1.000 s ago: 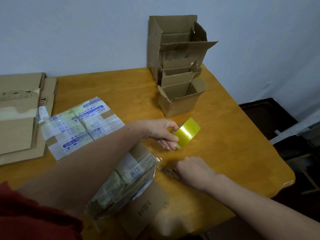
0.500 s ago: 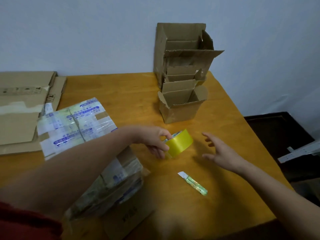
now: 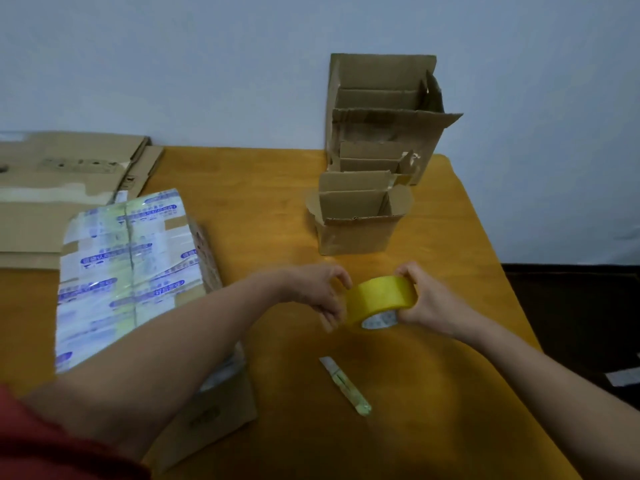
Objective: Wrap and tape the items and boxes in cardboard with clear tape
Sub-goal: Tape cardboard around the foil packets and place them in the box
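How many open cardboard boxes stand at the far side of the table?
2 for certain: a small box stands in front, and a taller box right behind it. Flaps inside the taller one may belong to further nested boxes.

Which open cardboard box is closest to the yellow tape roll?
The small open brown cardboard box, standing just beyond the yellow tape roll. The taller open box stands behind it, farther away.
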